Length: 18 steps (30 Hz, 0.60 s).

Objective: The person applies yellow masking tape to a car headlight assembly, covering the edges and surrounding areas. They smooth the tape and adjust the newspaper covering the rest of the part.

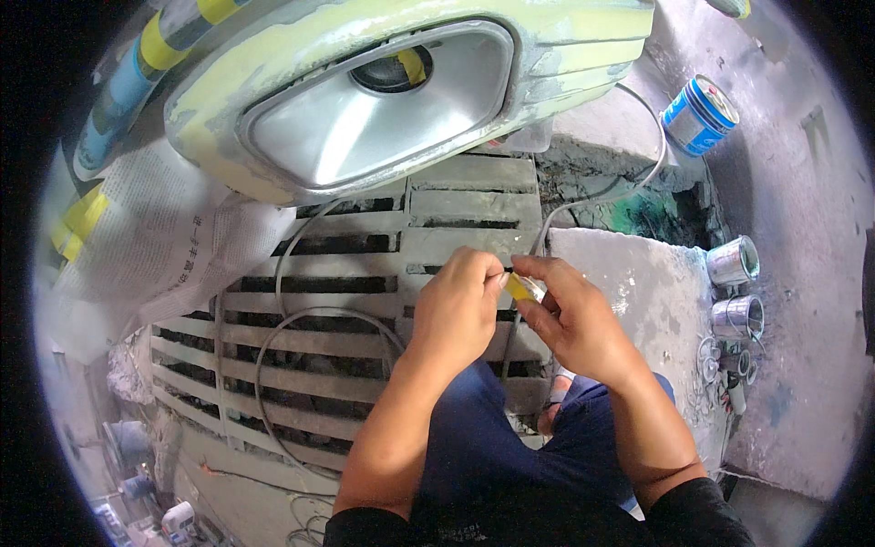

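Note:
In front of my body my two hands come together over the slatted grate. My right hand (580, 326) grips a small yellow piece (519, 287) between thumb and fingers; its exact kind is hidden by the fingers. At its upper end a tiny dark tip (508, 270) shows, and my left hand (458, 305) pinches there with thumb and forefinger. Beyond both hands, and apart from them, stands a pale yellow and grey patchy vehicle body part (583, 36), with a silvery recess (410, 109) and a round dark opening (392, 71) with yellow tape in it.
A grey hose (264, 365) loops across the grate (365, 196). Newspaper (173, 228) hangs at the left, near a taped striped tube (128, 96). On the right are a blue can (700, 116), metal cans (733, 261) and a concrete slab (629, 283).

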Each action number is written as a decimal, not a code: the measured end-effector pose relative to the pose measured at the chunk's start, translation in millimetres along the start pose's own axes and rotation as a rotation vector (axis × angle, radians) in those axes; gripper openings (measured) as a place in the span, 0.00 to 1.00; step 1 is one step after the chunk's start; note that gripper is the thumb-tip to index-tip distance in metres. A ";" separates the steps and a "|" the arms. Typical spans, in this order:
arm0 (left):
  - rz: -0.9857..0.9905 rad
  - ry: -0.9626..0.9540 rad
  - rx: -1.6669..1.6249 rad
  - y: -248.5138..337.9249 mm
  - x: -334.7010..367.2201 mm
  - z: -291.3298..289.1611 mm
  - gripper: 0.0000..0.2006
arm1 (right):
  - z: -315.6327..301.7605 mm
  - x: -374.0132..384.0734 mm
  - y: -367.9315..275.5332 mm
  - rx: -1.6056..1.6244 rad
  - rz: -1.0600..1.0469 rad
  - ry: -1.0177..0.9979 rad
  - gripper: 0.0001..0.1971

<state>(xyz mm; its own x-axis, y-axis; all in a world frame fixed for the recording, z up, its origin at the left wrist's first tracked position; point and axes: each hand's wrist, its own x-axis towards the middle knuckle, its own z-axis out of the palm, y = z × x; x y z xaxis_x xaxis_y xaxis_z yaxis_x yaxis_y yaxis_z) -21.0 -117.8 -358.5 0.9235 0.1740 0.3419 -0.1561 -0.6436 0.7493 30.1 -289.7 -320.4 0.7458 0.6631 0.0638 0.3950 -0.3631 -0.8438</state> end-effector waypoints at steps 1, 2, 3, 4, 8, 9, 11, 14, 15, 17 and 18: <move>-0.014 0.008 0.002 -1.2 -2.0 0.7 0.07 | -0.9 0.7 -2.0 0.043 0.011 -0.033 0.23; -0.024 0.019 0.005 -1.3 -3.4 0.3 0.07 | -3.3 1.9 -2.3 0.062 0.035 -0.057 0.23; -0.019 0.027 0.004 -1.2 -5.0 0.7 0.07 | -7.0 3.2 -1.8 0.080 0.060 -0.081 0.22; -0.014 0.035 0.003 -0.7 -7.1 1.8 0.07 | -9.1 4.2 -1.9 0.099 0.084 -0.106 0.22; -0.021 0.119 0.009 4.7 -7.3 4.3 0.06 | 0.9 3.9 12.8 -0.184 -0.006 0.081 0.22; -0.034 0.148 0.013 2.7 -7.4 5.0 0.06 | 3.5 4.5 9.0 -0.207 -0.002 0.087 0.21; -0.022 0.182 -0.014 -0.1 -5.8 1.8 0.06 | 5.5 2.5 3.4 -0.255 -0.058 0.111 0.20; -0.013 0.212 -0.048 4.1 0.2 -7.0 0.06 | 7.2 -4.4 -6.0 -0.353 -0.249 0.161 0.22; -0.057 0.218 -0.078 8.1 1.9 -9.6 0.06 | 6.9 -7.5 -9.3 -0.403 -0.319 0.176 0.23; -0.144 0.227 -0.145 20.0 4.7 -13.8 0.06 | 6.1 -9.1 -13.6 -0.478 -0.469 0.266 0.24; -0.130 0.229 -0.163 23.3 5.6 -14.6 0.07 | 5.7 -8.9 -15.4 -0.502 -0.549 0.340 0.24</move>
<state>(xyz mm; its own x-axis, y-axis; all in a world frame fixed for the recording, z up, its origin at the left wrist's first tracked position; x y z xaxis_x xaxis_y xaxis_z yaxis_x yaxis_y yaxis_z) -24.6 -121.0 -330.8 0.8392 0.4228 0.3420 -0.1127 -0.4800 0.8700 14.4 -286.3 -311.1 0.4660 0.6263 0.6250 0.8845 -0.3479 -0.3109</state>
